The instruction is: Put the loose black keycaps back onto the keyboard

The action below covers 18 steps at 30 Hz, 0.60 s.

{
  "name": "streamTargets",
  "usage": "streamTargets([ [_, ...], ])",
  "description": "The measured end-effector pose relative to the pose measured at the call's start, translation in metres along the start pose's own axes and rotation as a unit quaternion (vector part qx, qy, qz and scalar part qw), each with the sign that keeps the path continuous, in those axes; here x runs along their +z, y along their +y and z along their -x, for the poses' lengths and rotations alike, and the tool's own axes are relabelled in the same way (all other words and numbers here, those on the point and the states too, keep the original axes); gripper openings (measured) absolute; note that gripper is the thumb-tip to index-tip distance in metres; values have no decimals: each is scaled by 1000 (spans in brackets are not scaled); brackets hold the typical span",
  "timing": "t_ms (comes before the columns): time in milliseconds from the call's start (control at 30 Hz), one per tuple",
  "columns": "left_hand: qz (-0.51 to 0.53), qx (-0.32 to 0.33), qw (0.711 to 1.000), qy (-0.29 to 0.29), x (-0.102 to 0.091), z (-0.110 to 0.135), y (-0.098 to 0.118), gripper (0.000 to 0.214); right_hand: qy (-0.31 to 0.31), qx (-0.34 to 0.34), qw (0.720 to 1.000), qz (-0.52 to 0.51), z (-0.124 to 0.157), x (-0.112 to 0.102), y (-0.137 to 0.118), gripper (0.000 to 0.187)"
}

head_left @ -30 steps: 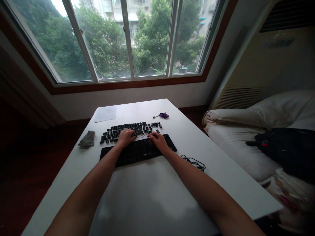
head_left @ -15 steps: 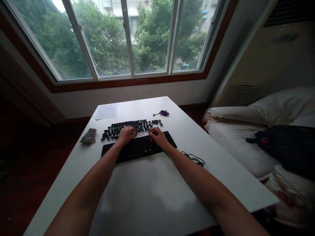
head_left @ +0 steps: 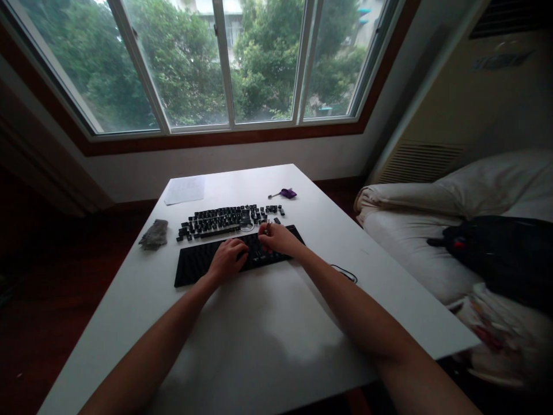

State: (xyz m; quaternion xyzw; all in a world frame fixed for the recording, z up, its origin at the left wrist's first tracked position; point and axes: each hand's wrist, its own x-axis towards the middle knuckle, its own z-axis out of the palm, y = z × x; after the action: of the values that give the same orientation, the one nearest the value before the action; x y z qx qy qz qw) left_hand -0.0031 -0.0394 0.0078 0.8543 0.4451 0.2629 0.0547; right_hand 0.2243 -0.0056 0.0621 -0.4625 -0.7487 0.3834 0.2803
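Observation:
A black keyboard point(head_left: 196, 268) lies across the white table in front of me. My left hand point(head_left: 228, 259) rests on its near middle part, fingers slightly bent and thumb apart, holding nothing I can see. Over the keyboard's far right part, my right hand point(head_left: 279, 238) has its fingers pinched together on a small thin wire-like tool point(head_left: 268, 226). Its exact kind is too small to make out. Behind the keyboard lie rows of loose black keycaps point(head_left: 216, 221). A long keycap point(head_left: 220, 231) lies along their near side, and a clear ring-shaped thing point(head_left: 247, 228) is beside them.
A grey crumpled cloth-like piece point(head_left: 154, 234) lies at the table's left edge. Further back are a sheet of paper point(head_left: 185, 190) and a purple-handled brush point(head_left: 288, 193). A black cable point(head_left: 345, 273) lies on the right. A sofa point(head_left: 401, 242) stands beyond the table's right edge.
My left hand has drawn back from the keycaps toward me, onto the keyboard. My right hand has shifted slightly and stays pinched. The view has tilted a little.

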Motion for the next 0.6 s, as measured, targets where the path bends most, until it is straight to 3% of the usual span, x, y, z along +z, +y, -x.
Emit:
streamTargets([
  [133,-2,-4,1000,-17,0,9,7,16,-15,-17,998,59,6,7,-4,4],
  [233,-9,-2,999,-31,0,10,11,19,-59,-16,998,19,6,9,1,1],
  [367,-16,4,999,-36,-1,12,12,21,-96,-11,995,-33,4,4,8,9],
  [500,-16,4,999,-35,1,14,11,22,-150,-72,986,-8,8,-9,5,14],
  [600,-20,0,999,-34,2,15,10,24,-156,-104,982,27,9,-13,1,17],
])
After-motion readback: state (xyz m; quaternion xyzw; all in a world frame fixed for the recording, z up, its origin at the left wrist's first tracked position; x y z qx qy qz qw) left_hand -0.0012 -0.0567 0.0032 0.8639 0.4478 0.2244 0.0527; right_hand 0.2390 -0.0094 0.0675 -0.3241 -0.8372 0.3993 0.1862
